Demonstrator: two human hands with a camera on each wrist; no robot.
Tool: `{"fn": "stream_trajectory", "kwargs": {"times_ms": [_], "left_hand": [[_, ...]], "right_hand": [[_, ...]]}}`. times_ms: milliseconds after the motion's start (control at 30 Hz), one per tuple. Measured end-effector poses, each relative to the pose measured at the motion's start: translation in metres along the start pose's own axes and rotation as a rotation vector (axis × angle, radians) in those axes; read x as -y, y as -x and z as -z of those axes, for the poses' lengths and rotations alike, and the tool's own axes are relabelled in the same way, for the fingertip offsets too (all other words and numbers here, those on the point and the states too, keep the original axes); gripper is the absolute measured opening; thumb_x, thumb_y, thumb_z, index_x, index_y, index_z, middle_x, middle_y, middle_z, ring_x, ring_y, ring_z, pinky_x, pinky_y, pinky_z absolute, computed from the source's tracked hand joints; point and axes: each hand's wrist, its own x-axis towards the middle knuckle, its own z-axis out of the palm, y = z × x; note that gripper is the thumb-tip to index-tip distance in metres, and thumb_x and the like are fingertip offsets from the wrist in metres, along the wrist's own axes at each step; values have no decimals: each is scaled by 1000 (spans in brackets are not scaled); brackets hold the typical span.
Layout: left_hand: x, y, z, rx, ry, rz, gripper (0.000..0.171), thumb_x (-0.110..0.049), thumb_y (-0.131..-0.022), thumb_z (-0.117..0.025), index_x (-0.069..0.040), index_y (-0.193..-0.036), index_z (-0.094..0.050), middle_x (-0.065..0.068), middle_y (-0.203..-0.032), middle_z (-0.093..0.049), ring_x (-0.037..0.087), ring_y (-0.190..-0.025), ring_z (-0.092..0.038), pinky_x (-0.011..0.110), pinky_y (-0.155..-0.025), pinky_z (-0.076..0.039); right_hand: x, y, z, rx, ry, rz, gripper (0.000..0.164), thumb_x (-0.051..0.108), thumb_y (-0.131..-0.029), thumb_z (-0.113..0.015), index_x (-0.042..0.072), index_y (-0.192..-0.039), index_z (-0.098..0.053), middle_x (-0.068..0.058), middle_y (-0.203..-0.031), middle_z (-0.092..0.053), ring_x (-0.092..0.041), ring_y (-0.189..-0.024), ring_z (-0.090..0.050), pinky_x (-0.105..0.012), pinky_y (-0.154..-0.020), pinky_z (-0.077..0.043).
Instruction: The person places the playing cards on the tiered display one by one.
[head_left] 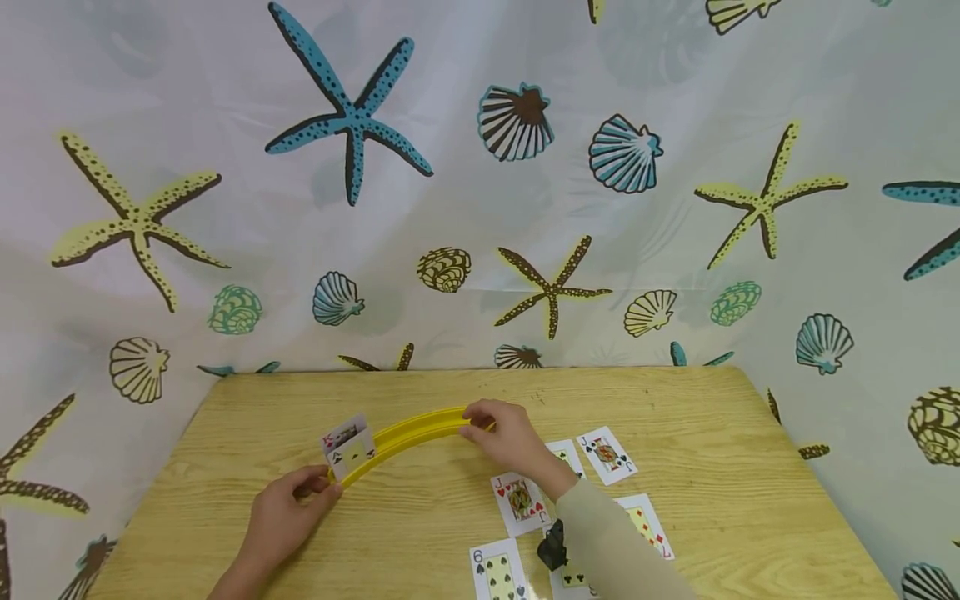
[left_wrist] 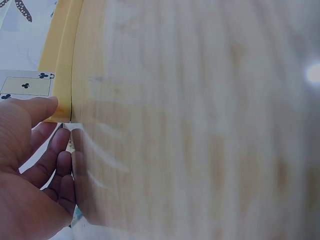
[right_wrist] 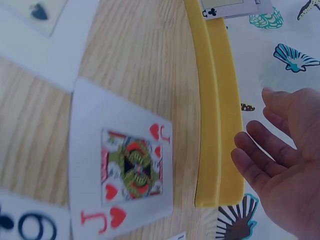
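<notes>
A curved yellow card holder [head_left: 420, 427] lies across the wooden table. Two playing cards stand in its left part: an ace of clubs [head_left: 352, 454] in front and a king [head_left: 345, 433] partly hidden behind. My left hand [head_left: 288, 512] pinches the holder's left end, its thumb against the front in the left wrist view. Around the right end is my right hand [head_left: 510, 433], thumb and fingers apart. In the right wrist view its loosely bent fingertips [right_wrist: 240, 152] are right at the holder's far edge, with nothing held in the palm.
Face-up cards lie on the right of the table [head_left: 420, 542]: a jack of hearts [head_left: 519, 502], a jack of spades [head_left: 607, 455], a six of spades [head_left: 498, 575], a seven of diamonds [head_left: 647, 525]. My right sleeve covers part of others. A patterned curtain [head_left: 450, 208] hangs behind.
</notes>
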Motion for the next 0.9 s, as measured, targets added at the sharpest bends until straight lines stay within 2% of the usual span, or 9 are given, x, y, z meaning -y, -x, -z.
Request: {"fn": "stream_trajectory", "kwargs": {"times_ms": [200, 433, 633, 900], "left_hand": [[0, 0, -1, -1, 6, -3, 42, -33, -95, -80, -3, -125, -75, 3, -99, -79, 14, -92, -72, 29, -81, -54], [0, 0, 0, -5, 9, -5, 42, -33, -95, -81, -3, -124, -76, 2, -98, -79, 12, -91, -71, 28, -79, -53], [-2, 0, 1, 1, 8, -8, 43, -34, -95, -80, -3, -125, -75, 2, -98, -79, 13, -90, -71, 27, -79, -53], [-3, 1, 1, -12, 2, -15, 43, -32, -94, -81, -1, -123, -75, 4, -97, -79, 14, -90, -71, 26, -77, -53]], "right_hand": [[-11, 14, 11, -2, 10, -14, 28, 20, -102, -72, 1, -122, -73, -14, -118, -75, -26, -106, -68, -40, -93, -57], [-22, 29, 22, 22, 19, -62, 32, 23, -102, -72, 1, -126, -72, -17, -126, -72, -35, -117, -68, -53, -100, -55], [-31, 42, 31, 56, 115, -69, 40, 26, -98, -76, 0, -129, -71, -18, -128, -70, -36, -119, -65, -56, -104, -51], [-38, 55, 40, 106, 197, -64, 51, 29, -96, -80, 5, -139, -66, -21, -144, -60, -43, -133, -57, -61, -111, -45]]}}
